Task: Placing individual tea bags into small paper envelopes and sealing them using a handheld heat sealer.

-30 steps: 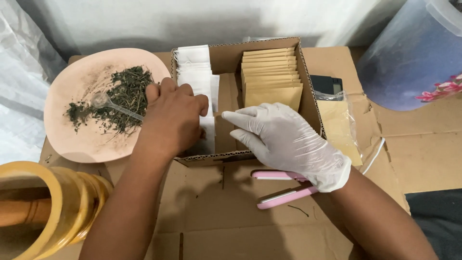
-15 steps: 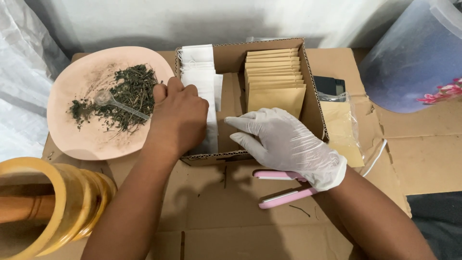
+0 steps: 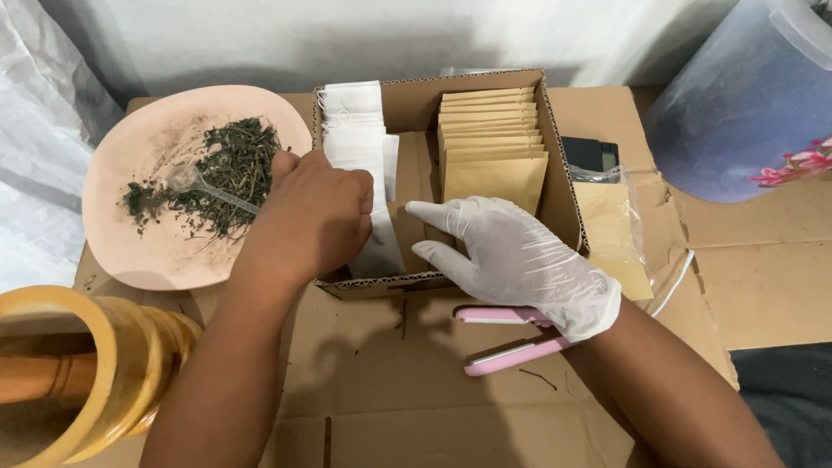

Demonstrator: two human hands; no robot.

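My bare left hand [image 3: 310, 217] is curled over the near end of a row of white filter bags [image 3: 355, 139] inside an open cardboard box [image 3: 568, 173]; its fingertips are hidden, apparently pinching a bag. My right hand [image 3: 511, 256], in a white glove, rests over the box's front edge with fingers spread and nothing in it. Behind it stands a row of tan paper pouches [image 3: 492, 143].
A pink plate [image 3: 156, 251] with dried green leaves [image 3: 227, 169] and a clear plastic spoon [image 3: 204, 184] sits left of the box. A pink hand sealer [image 3: 507, 336] lies near my right wrist. Yellow wooden mortar [image 3: 78, 381] at lower left, blue-tinted plastic container [image 3: 745, 95] at upper right.
My left hand has slid slightly down the row of white bags toward the box's front. My right hand has opened its fingers a little and stayed in place.
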